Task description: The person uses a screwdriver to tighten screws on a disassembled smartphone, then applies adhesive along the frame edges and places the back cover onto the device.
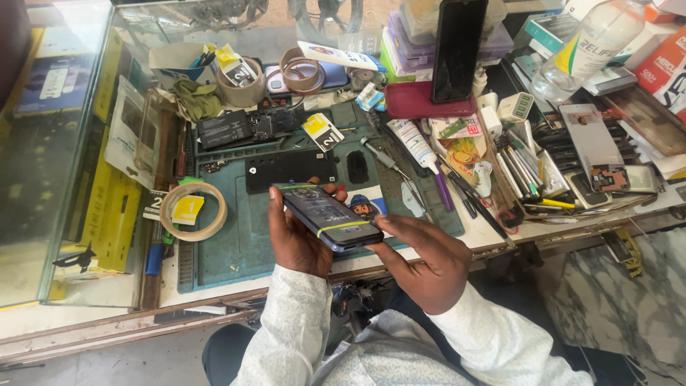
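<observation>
1. The left hand (296, 239) has its fingers wrapped tight round a dark flat phone with yellow bands (327, 216).
2. The right hand (429, 261) pinches the phone's near end, keeping it steady.
3. The phone sits above the green mat (236, 243) on the table (500, 239).

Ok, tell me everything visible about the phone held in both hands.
The smartphone is a slim dark slab with a glossy bluish face turned up, two yellow-green bands wrapped across it near each end. It is tilted, raised over the teal work mat. The left hand grips its far long edge from beneath; the right hand pinches its near corner. Its other side is hidden.
</observation>
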